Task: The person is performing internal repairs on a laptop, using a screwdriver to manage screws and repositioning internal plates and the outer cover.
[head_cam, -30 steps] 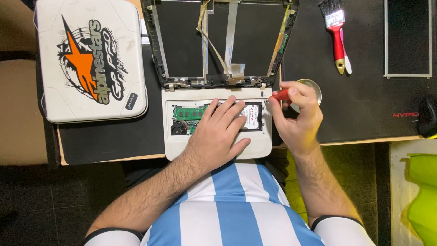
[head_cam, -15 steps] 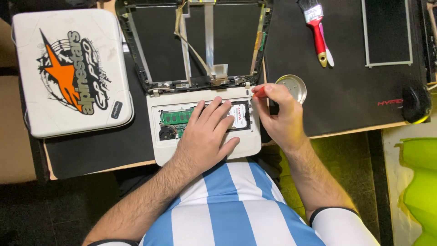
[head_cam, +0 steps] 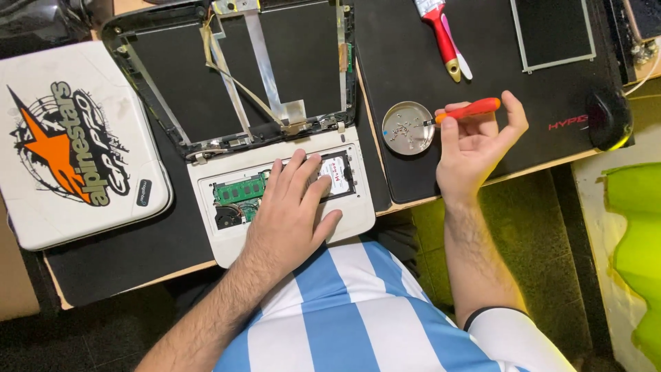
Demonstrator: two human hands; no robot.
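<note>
Black desk mat [head_cam: 482, 62] | left hand [head_cam: 292, 210] laid flat, fingers spread, on opened white laptop [head_cam: 289, 207] | right hand [head_cam: 475, 141], moved off laptop, pinches red screwdriver [head_cam: 468, 110] over screw dish [head_cam: 407, 127].

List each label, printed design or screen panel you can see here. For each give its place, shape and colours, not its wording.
White case: far left, rounded rectangle, orange star, black lettering.
Drive sticker: in open white laptop, beside left hand, white, red marks.
Screen panel: top right, dark rectangle, silver frame.
Black mat: red logo at right.
</note>
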